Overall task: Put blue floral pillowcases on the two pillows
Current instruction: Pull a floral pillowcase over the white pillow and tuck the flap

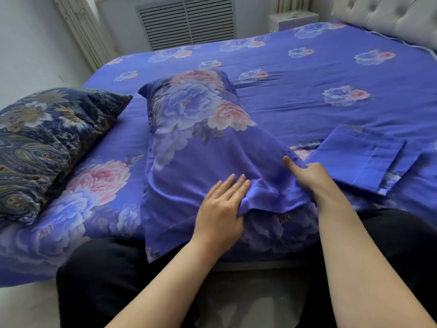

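- The pillow in its blue floral pillowcase (189, 129) lies on the bed (307, 74), just ahead of your knees, long axis running from you toward the far side and leaning a little left.
- Its closed end points away from you; the open end with the loose flap points at you and hangs over the bed's near edge.
- Your left hand (220, 207) lies on the near end, fingers straight on top, thumb tucked under the flap: a light grip on the fabric.
- Your right hand (309, 176) closes its grip on the case's right near edge, thumb on top, fingers hidden under the cloth.
- The second pillow (47, 138), in a dark paisley cover, rests at the left, apart from the first.
- A folded blue pillowcase (361, 157) lies flat on the bed at the right, just beside your right hand.
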Demonstrator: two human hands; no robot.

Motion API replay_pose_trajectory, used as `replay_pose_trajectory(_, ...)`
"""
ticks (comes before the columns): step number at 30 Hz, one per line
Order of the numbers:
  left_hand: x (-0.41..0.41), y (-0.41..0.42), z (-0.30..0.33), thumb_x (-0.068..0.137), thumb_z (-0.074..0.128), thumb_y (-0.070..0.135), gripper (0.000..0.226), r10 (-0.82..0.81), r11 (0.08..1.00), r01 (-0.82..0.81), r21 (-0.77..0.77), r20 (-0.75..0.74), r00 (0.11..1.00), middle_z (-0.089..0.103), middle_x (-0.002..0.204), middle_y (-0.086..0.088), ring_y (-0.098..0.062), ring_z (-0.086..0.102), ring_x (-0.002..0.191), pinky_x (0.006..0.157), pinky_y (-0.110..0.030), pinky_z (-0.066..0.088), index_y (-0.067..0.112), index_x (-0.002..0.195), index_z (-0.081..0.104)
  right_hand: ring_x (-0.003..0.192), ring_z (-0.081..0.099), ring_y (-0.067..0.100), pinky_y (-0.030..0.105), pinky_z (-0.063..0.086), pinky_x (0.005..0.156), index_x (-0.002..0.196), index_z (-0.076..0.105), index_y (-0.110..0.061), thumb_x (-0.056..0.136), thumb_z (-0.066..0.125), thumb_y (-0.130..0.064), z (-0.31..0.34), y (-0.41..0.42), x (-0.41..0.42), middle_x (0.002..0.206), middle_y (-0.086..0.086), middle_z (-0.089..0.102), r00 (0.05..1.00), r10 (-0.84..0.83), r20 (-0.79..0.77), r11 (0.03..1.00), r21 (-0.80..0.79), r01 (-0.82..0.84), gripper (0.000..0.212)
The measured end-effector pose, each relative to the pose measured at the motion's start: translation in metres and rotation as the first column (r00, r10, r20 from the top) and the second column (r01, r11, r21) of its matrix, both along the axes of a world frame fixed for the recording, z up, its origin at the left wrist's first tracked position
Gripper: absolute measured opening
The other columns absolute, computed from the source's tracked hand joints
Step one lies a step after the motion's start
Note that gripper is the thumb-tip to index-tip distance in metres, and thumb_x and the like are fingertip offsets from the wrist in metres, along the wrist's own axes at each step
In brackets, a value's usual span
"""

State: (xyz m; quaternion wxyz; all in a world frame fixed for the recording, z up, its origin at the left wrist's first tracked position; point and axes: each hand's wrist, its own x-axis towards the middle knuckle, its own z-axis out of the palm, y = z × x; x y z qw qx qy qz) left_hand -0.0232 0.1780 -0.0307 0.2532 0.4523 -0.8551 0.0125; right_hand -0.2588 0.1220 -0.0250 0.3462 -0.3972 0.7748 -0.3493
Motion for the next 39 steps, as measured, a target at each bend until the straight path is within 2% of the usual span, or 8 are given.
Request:
replay_pose_trajectory(4,0.0,0.007,-0.033,0.074,0.039,0.023,0.062,-0.085,0.992,0.061,0.109,0.229,0.97,0.048,0.142,0.002,-0.023,0.04,0.135,0.11,-0.035,0.021,0.016,0.134,0.053,0.075,0.053,0.03,0.034,0.037,0.064,0.076,0.056,0.0,0.085,0.066,-0.032,0.002,0.007,-0.012,0.077,0.015,0.053,0.979,-0.192,-0.064,0.968,-0.175,0.179,0.035)
replay_pose_trajectory(9,-0.011,0.004,-0.021,0.075,0.038,0.017,0.059,-0.105,0.994,0.106,0.006,0.189,0.976,0.049,0.142,-0.003,-0.022,0.043,0.132,0.109,-0.034,0.029,0.017,0.132,0.054,0.101,0.056,0.04,0.037,0.037,0.073,0.098,0.058,-0.006,0.095,0.051,-0.031,-0.036,0.023,-0.014,0.109,0.021,0.062,0.92,-0.169,-0.353,0.981,0.031,0.192,0.026)
replay_pose_trajectory(13,-0.016,0.002,-0.012,0.07,0.039,0.005,0.044,-0.028,0.999,0.028,-0.018,0.006,1.0,0.071,0.096,0.005,-0.019,0.065,0.087,0.065,-0.027,0.055,0.018,0.098,0.07,0.106,0.055,0.039,0.037,0.035,0.073,0.11,0.052,-0.004,0.096,0.05,-0.032,-0.04,0.022,-0.014,0.115,0.022,0.06,0.908,-0.133,-0.398,0.978,0.094,0.185,0.031)
replay_pose_trajectory(16,-0.023,0.009,-0.015,0.059,0.051,0.002,0.021,0.065,0.993,-0.066,0.095,0.012,0.998,0.057,0.058,0.007,-0.017,0.051,0.055,0.041,-0.021,0.034,0.018,0.07,0.058,0.108,0.055,0.04,0.038,0.036,0.075,0.114,0.044,-0.005,0.096,0.048,-0.028,-0.036,0.024,-0.012,0.117,0.023,0.058,0.893,-0.136,-0.429,0.974,0.106,0.199,0.03)
replay_pose_trajectory(19,-0.022,0.015,-0.032,0.063,0.052,0.001,0.017,0.062,0.968,-0.073,0.242,0.053,0.997,0.058,0.061,0.003,-0.022,0.054,0.059,0.046,-0.025,0.032,0.017,0.069,0.055,0.119,0.044,0.041,0.046,0.037,0.092,0.125,0.041,-0.009,0.093,0.047,-0.018,-0.024,0.02,-0.002,0.13,0.022,0.045,0.823,-0.115,-0.556,0.978,0.08,0.191,0.033)
replay_pose_trajectory(24,-0.023,0.014,-0.033,0.079,0.046,0.003,0.027,0.074,0.894,-0.076,0.441,0.021,0.997,0.067,0.094,-0.001,-0.024,0.057,0.088,0.068,-0.03,0.039,0.018,0.094,0.064,0.118,0.048,0.037,0.048,0.038,0.094,0.129,0.048,-0.008,0.088,0.053,-0.039,0.006,0.004,0.037,0.127,0.018,0.053,0.829,-0.212,-0.517,0.858,-0.504,-0.094,0.052)
replay_pose_trajectory(28,-0.013,0.015,-0.028,0.085,0.044,0.007,0.033,0.004,0.876,-0.017,0.482,0.027,1.0,0.065,0.102,-0.001,-0.023,0.056,0.095,0.072,-0.028,0.04,0.021,0.105,0.067,0.138,0.03,0.029,0.048,0.023,0.11,0.146,0.024,-0.015,0.079,0.041,-0.075,-0.025,0.006,0.049,0.15,0.012,0.033,0.855,0.038,-0.517,0.993,-0.077,-0.09,0.092)
replay_pose_trajectory(39,0.013,0.016,-0.034,0.076,0.046,0.007,0.032,0.156,0.945,-0.15,-0.289,-0.004,0.988,0.063,0.099,-0.004,-0.025,0.053,0.091,0.081,-0.033,0.04,0.016,0.098,0.068,0.126,0.044,0.037,0.049,0.029,0.106,0.134,0.048,-0.008,0.082,0.043,-0.068,-0.059,0.032,0.037,0.135,0.019,0.05,0.853,-0.199,-0.483,0.955,-0.289,0.06,0.079)
